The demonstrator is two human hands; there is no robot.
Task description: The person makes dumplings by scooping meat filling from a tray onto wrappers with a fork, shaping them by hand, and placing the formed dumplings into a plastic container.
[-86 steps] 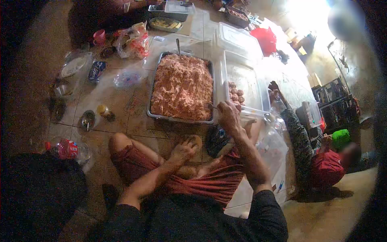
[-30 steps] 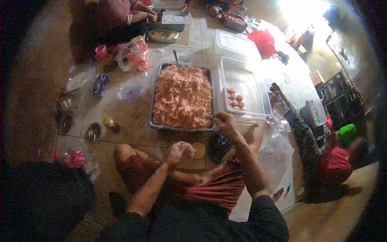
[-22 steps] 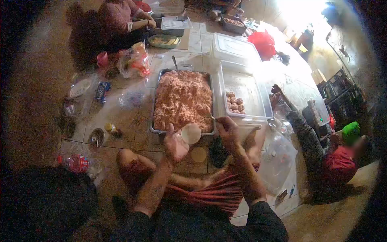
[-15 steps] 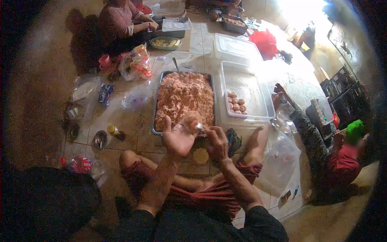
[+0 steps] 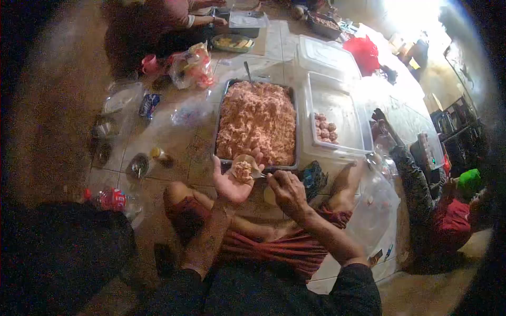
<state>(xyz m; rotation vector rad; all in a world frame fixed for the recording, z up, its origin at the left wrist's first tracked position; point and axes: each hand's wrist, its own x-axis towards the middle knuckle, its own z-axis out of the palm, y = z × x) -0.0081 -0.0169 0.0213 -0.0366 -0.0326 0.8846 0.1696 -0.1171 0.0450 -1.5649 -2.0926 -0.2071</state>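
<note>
On the upturned palm of my left hand (image 5: 230, 188) rests a thin round dumpling wrapper (image 5: 256, 171), its fingers spread beneath it. A lump of pinkish minced filling (image 5: 243, 170) sits on the wrapper. My right hand (image 5: 289, 193) is closed around the handle of a spoon (image 5: 262, 175), whose tip reaches the filling's right edge. Just beyond both hands lies a deep tray (image 5: 216, 143) heaped with minced filling, and a second spoon (image 5: 247, 71) stands upright at its far end. A pale round stack (image 5: 270, 196), probably wrappers, is partly hidden behind my right hand.
Right of the tray, a clear plastic container (image 5: 337, 149) holds several filled dumplings. A lidded container (image 5: 327, 50) stands behind it. A small jar (image 5: 157, 153), a bottle (image 5: 112, 200) and plastic bags (image 5: 192, 66) lie leftward. Other people sit at the far left and right.
The spoon has come slightly away from the filling, and my left palm has tipped so the filling on the wrapper now shows. The whole view has shifted, with things appearing further right.
</note>
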